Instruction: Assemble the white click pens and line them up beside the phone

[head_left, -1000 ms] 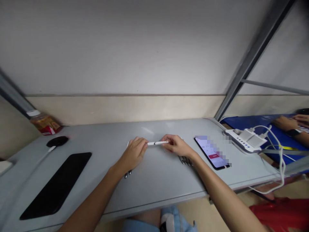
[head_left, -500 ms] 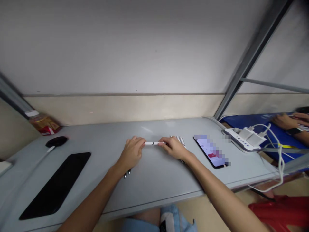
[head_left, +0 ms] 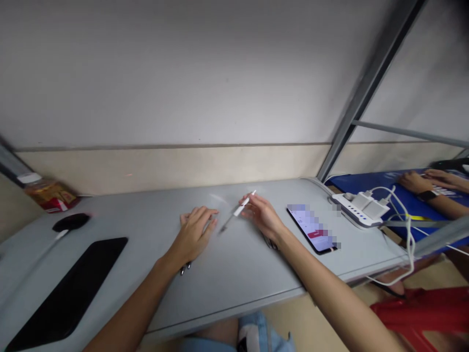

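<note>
My right hand (head_left: 266,215) pinches a slim white pen (head_left: 241,209) above the desk, tilted with its upper end to the right. The pen's lower grey part is blurred and points down and left. My left hand (head_left: 196,230) is apart from the pen, palm down, its fingers stretched out and loosely spread over the desk. Shiny tips of pen-like items (head_left: 185,268) poke out from under my left wrist. More slim items (head_left: 270,242) lie partly hidden beneath my right wrist.
A phone with a lit screen (head_left: 311,230) and a power strip with plugs and white cables (head_left: 357,210) lie right. Left are a black flat slab (head_left: 69,293), a round black charger (head_left: 71,222) and a bottle (head_left: 49,193). Another person's hands (head_left: 417,183) rest over a blue mat.
My left hand has let go of the pen and moved slightly down and left. The pen has swung from level to tilted in my right hand. The view has shifted a little right.
</note>
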Demonstrator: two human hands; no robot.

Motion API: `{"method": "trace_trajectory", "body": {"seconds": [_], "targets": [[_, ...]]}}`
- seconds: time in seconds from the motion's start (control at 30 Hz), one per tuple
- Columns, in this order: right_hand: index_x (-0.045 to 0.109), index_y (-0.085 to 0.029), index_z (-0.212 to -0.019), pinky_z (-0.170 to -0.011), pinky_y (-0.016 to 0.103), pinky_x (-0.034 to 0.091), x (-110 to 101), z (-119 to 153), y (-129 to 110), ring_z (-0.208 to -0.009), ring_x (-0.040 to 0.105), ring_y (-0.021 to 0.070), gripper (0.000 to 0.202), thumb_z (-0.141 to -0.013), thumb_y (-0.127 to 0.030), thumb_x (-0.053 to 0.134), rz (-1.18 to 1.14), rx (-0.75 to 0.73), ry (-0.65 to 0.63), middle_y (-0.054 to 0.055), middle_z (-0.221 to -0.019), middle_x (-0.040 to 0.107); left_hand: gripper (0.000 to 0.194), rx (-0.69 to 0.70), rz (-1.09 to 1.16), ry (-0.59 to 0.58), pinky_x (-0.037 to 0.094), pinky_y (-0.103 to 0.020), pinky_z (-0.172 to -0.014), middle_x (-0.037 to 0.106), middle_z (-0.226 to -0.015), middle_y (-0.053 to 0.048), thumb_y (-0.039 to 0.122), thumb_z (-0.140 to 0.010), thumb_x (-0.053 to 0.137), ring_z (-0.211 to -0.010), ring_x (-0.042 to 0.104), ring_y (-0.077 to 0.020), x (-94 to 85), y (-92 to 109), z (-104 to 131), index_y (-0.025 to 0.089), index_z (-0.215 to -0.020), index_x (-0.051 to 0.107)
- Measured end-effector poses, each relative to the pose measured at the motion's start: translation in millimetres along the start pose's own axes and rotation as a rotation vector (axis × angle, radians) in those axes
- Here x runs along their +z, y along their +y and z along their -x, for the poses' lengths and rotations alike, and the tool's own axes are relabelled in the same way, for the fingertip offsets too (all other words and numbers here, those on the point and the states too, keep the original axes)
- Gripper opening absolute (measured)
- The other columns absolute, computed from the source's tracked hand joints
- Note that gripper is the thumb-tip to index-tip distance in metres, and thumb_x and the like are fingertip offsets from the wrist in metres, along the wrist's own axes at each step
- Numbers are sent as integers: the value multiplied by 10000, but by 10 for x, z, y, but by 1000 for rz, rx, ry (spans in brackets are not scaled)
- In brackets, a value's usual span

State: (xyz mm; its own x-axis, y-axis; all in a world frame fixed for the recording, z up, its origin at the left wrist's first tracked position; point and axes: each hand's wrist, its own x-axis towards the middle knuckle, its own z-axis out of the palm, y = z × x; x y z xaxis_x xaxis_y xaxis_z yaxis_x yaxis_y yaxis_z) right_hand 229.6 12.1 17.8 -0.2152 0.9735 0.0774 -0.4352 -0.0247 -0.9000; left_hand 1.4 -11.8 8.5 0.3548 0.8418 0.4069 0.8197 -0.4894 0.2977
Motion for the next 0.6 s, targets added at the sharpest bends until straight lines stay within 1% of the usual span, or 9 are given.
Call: {"method": "trace_trajectory", "body": {"seconds": [0.03, 0.07, 0.1, 0.13, 0.2, 0.23, 0.37, 0.47, 0.6], "targets": [[565, -198, -930, -638, 246, 479, -26, -14, -17, -753, 573, 144, 257, -839, -434, 613, -100, 21, 17, 29, -832, 591, 267, -23, -26, 16, 295, -405, -895, 633, -1098, -38, 354, -976, 350, -1048, 525, -227, -5, -17, -3, 258, -1113, 558], [546, -213, -959, -567, 230, 459, -59, -25, -35, -646, 539, 124, 258, -853, -443, 594, -185, 42, 31, 0, -742, 551, 265, -57, -70, 38, 299, -412, -898, 632, -1104, -47, 353, -967, 362, -1054, 523, -236, -11, -37, -6, 248, -1107, 560], [532, -231, -987, -479, 200, 398, -95, -33, -52, -532, 460, 96, 247, -865, -439, 586, -255, 59, 27, -37, -656, 485, 260, -96, -128, 62, 304, -419, -897, 631, -1104, -60, 348, -954, 378, -1057, 519, -247, -18, -58, -9, 234, -1098, 561], [520, -253, -1012, -413, 173, 312, -130, -38, -66, -457, 368, 75, 225, -874, -417, 587, -312, 66, 12, -64, -606, 424, 255, -143, -194, 82, 313, -424, -888, 628, -1108, -72, 333, -941, 388, -1063, 511, -260, -27, -80, -13, 223, -1092, 561], [498, -306, -1069, -374, 154, 172, -189, -42, -86, -409, 240, 57, 221, -881, -356, 603, -396, 42, -19, -88, -576, 353, 249, -231, -299, 82, 335, -428, -861, 617, -1120, -92, 292, -911, 401, -1071, 495, -278, -45, -115, -18, 207, -1087, 556], [489, -327, -1080, -375, 153, 135, -208, -42, -90, -405, 213, 54, 234, -881, -330, 611, -424, 26, -32, -91, -575, 338, 251, -272, -331, 70, 345, -428, -852, 612, -1125, -101, 281, -894, 411, -1078, 487, -285, -54, -127, -19, 202, -1083, 554], [489, -328, -1035, -381, 161, 88, -224, -40, -90, -408, 174, 51, 207, -879, -307, 623, -446, 5, -52, -92, -575, 294, 276, -375, -375, -18, 387, -440, -832, 592, -1128, -119, 279, -848, 429, -1092, 469, -303, -83, -135, -19, 194, -1080, 552], [489, -338, -1078, -386, 165, 83, -210, -38, -90, -413, 168, 50, 234, -885, -310, 618, -407, -14, -50, -89, -585, 294, 291, -406, -373, -77, 415, -457, -826, 576, -1125, -120, 296, -837, 426, -1092, 466, -312, -98, -118, -16, 195, -1080, 549], [490, -329, -1056, -387, 173, 78, -207, -37, -89, -418, 161, 52, 214, -885, -337, 618, -355, -20, -57, -89, -584, 286, 303, -421, -381, -109, 449, -437, -788, 555, -1111, -121, 309, -830, 427, -1088, 459, -319, -101, -119, -13, 195, -1088, 538]]}}
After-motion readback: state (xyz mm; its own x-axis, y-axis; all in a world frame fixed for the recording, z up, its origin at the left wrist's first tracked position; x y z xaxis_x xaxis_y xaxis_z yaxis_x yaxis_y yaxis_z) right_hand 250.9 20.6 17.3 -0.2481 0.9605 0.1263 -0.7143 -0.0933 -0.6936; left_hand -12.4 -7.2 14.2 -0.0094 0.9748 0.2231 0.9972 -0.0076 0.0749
